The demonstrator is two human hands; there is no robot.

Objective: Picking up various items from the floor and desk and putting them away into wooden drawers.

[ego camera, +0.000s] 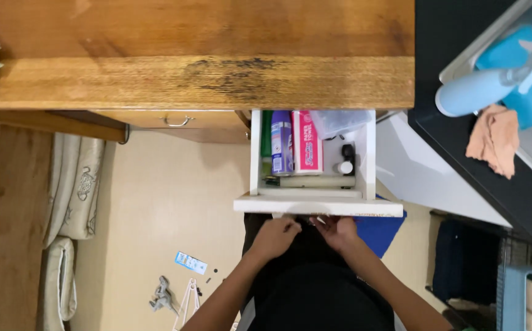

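Head view: both hands meet just under the front edge of an open white drawer [318,205], and what they work on is hard to make out. The left hand [275,238] is curled, its fingers hidden against the dark clothing; I cannot tell whether they grip anything. The right hand [338,232] has its fingers pinched around a small pale object [320,219], too tiny to identify.

Inside the drawer lie one green bottle [267,141], one purple spray can [282,144], one pink paper-wrapped pack [307,142], one clear plastic bag [339,121], two small dark-and-white caps, and one pale roll [315,181] along the front wall. The wooden surface [204,79] covers the drawer's back end.

A second, wooden drawer with a metal handle [177,121] sits shut to the left. On the floor lie a blue card [191,263] and a grey toy figure [163,295].
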